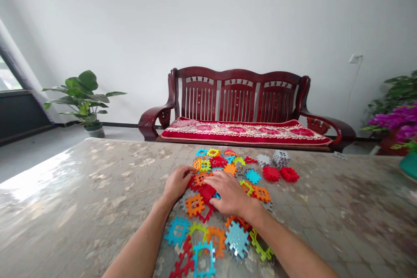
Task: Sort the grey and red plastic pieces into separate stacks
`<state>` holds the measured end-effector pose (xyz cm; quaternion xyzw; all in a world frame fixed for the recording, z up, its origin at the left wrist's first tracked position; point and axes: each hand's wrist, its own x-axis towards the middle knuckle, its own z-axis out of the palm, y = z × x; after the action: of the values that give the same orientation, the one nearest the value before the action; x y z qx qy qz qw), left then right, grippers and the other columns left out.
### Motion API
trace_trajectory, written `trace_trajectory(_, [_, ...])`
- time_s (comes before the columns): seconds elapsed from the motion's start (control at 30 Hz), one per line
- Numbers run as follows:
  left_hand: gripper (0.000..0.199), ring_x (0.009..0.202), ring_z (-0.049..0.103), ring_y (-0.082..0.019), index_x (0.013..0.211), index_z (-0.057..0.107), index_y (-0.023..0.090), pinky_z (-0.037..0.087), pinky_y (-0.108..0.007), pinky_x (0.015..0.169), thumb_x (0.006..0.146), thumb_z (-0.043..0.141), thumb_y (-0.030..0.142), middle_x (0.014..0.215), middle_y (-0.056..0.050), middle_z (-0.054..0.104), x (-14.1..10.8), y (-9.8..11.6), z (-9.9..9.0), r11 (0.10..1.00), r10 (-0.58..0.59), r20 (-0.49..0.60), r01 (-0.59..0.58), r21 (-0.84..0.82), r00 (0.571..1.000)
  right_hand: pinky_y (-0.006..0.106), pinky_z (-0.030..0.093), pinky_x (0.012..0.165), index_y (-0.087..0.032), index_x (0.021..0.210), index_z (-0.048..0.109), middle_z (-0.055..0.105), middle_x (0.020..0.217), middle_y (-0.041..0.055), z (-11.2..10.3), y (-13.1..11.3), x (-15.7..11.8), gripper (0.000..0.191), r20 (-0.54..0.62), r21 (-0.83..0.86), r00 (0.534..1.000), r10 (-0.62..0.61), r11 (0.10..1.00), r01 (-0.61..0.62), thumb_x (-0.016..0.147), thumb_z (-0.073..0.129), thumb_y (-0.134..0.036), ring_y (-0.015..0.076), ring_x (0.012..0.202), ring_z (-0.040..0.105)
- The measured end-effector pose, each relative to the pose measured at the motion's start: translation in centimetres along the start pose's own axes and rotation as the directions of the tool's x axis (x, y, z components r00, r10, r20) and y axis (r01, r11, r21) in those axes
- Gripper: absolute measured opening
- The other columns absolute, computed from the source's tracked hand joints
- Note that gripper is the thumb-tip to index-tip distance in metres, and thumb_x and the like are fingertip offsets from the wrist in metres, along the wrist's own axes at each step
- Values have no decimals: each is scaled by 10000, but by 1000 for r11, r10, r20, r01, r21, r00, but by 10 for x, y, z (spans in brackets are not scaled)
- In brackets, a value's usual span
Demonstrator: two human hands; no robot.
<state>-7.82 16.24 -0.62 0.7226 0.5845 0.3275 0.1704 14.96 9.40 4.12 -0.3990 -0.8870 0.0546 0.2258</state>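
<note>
My left hand [177, 183] rests at the left side of a spread of plastic interlocking tiles, fingers stretched toward an orange window tile [201, 178] and a small yellow-orange tile [197, 163]. Its thumb sits apart from the fingers, and no tile is visible in its grasp. My right hand [225, 190] lies palm down over the middle of the pile with its fingers spread. Beneath its fingers is a red tile [206, 192], partly covered. Nearer to me lie a blue window tile [178, 231], a blue frame tile [204, 259] and a light blue solid tile [237, 239].
At the pile's right edge stand a stack of grey tiles [281, 158] and red tiles [271, 174]. The table [97, 208] has a glossy patterned cover. Behind it is a wooden bench [234, 95]. A potted plant [86, 95] stands left; purple flowers [397, 119] are at right.
</note>
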Motion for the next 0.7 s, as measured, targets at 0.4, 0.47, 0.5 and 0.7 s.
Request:
trace_trajectory(0.4, [276, 994, 653, -196, 994, 716, 243, 466, -289, 883, 851, 481, 277, 1074, -18, 726, 4, -10, 5, 1000, -18, 25, 18, 4, 1000, 337, 455, 943, -287, 1135, 677, 712, 1103, 24, -11, 3, 0, 287, -155, 203, 963, 220, 961, -187, 915, 513, -202, 190, 1065, 609])
trace_trajectory(0.47, [279, 990, 654, -200, 998, 715, 241, 466, -292, 877, 851, 481, 278, 1076, -21, 725, 4, -9, 4, 1000, -29, 28, 28, 13, 999, 341, 466, 939, -295, 1235, 615, 692, 1176, 15, -24, 17, -9, 351, -197, 309, 915, 353, 908, -284, 920, 478, -224, 189, 1078, 619])
trace_trajectory(0.5, [280, 988, 655, -201, 1001, 715, 243, 466, -294, 875, 849, 482, 276, 1077, -20, 725, 4, -9, 4, 999, -35, 28, 34, 21, 999, 347, 466, 945, -295, 1244, 606, 691, 1172, 13, -30, 27, -15, 359, -208, 336, 888, 411, 882, -330, 919, 466, -241, 193, 1086, 618])
trace_trajectory(0.7, [285, 1009, 650, -204, 998, 715, 248, 461, -292, 872, 853, 471, 280, 1089, -16, 723, 4, -7, 3, 998, -34, 31, 33, 44, 999, 366, 479, 958, -238, 1128, 663, 695, 1156, 31, -45, 94, -55, 354, -95, 419, 818, 568, 768, -485, 852, 442, -256, 210, 1090, 622])
